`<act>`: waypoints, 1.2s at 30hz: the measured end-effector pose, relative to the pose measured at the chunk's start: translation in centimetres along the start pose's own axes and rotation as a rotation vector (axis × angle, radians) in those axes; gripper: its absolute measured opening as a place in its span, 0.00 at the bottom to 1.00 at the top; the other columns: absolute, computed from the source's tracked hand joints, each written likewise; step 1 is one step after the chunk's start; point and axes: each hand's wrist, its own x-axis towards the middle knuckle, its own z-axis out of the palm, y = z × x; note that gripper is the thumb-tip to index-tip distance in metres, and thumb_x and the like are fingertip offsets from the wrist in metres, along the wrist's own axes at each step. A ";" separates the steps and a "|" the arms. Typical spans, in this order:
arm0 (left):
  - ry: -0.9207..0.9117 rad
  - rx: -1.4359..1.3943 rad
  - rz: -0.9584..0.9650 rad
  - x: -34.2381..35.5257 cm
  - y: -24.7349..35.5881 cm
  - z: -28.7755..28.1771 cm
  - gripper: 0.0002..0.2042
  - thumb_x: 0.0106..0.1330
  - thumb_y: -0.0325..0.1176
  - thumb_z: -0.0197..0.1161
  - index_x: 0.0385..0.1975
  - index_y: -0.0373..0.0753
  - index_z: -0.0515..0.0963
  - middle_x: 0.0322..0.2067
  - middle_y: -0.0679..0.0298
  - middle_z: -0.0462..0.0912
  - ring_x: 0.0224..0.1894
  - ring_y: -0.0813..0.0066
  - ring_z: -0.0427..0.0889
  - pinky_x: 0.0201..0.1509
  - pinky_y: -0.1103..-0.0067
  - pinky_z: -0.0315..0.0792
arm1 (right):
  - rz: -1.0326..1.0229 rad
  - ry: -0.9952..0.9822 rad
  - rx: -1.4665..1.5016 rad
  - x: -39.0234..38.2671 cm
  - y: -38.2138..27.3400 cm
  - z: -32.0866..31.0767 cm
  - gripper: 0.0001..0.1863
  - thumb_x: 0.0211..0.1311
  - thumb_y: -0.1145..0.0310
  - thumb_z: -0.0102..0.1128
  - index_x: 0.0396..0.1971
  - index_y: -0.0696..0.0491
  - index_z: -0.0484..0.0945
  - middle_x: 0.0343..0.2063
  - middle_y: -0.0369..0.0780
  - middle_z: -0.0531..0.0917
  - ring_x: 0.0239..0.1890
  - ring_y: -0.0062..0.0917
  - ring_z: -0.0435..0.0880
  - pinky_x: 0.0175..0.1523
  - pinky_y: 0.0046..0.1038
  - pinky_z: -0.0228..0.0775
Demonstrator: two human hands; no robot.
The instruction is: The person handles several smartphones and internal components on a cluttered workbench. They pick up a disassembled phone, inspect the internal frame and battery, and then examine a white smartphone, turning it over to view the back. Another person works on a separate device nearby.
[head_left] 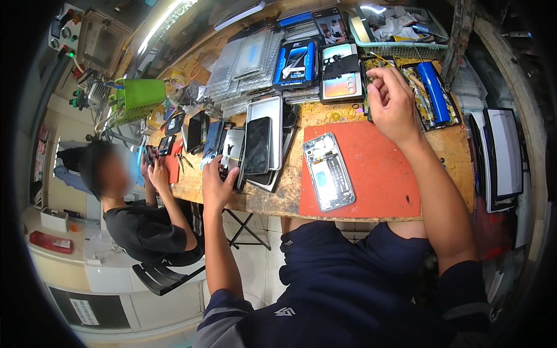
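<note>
A phone with its back off (pixel 329 172) lies on the red mat (pixel 383 168) in front of me, its inner parts and battery showing. To its left my left hand (pixel 218 184) has thumb and fingers closed on the edges of a silver phone part (pixel 234 145). Beside that hand a black-screened phone (pixel 257 145) rests against a white tray (pixel 275 108). My right hand (pixel 393 103) is raised over the mat's far edge with its fingers curled together. Whatever may be in them is hidden. It is nearest to a parts box with a blue cylinder (pixel 432 93).
Bubble-wrapped packs (pixel 246 58) and a blue-black screen box (pixel 296 64) are stacked at the back. A teal basket (pixel 400 49) stands at the far right, a green basket (pixel 139 98) at the left. At left, another person (pixel 151 226) sits handling a phone.
</note>
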 end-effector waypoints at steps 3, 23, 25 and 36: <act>-0.036 0.130 0.075 0.2 0.4 -0.4 0.32 0.60 0.45 0.76 0.62 0.39 0.73 0.48 0.47 0.76 0.49 0.45 0.79 0.52 0.60 0.75 | -0.012 0.003 -0.008 0.0 0.2 0.1 0.11 0.62 0.84 0.60 0.44 0.60 0.79 0.33 0.41 0.79 0.27 0.25 0.82 0.32 0.26 0.76; 0.094 -0.083 -0.024 1.4 -3.4 -1.5 0.18 0.81 0.32 0.50 0.63 0.28 0.72 0.37 0.48 0.83 0.38 0.63 0.82 0.47 0.71 0.75 | -0.021 -0.027 -0.006 -0.4 0.6 0.4 0.08 0.60 0.82 0.62 0.39 0.58 0.80 0.30 0.41 0.81 0.27 0.30 0.84 0.32 0.30 0.75; 0.102 -0.081 -0.013 1.3 -3.2 -1.4 0.18 0.81 0.32 0.50 0.63 0.29 0.73 0.36 0.50 0.82 0.37 0.64 0.81 0.46 0.72 0.75 | -0.013 -0.036 0.004 -0.4 0.6 0.4 0.08 0.60 0.82 0.62 0.38 0.58 0.80 0.30 0.42 0.81 0.28 0.30 0.84 0.32 0.30 0.75; 0.220 -0.068 -0.055 0.6 -1.1 -0.7 0.13 0.80 0.30 0.51 0.55 0.30 0.77 0.23 0.48 0.78 0.23 0.58 0.77 0.31 0.65 0.70 | -0.016 -0.070 -0.029 -0.6 0.6 0.5 0.07 0.60 0.82 0.62 0.38 0.58 0.80 0.31 0.42 0.81 0.29 0.30 0.85 0.33 0.30 0.77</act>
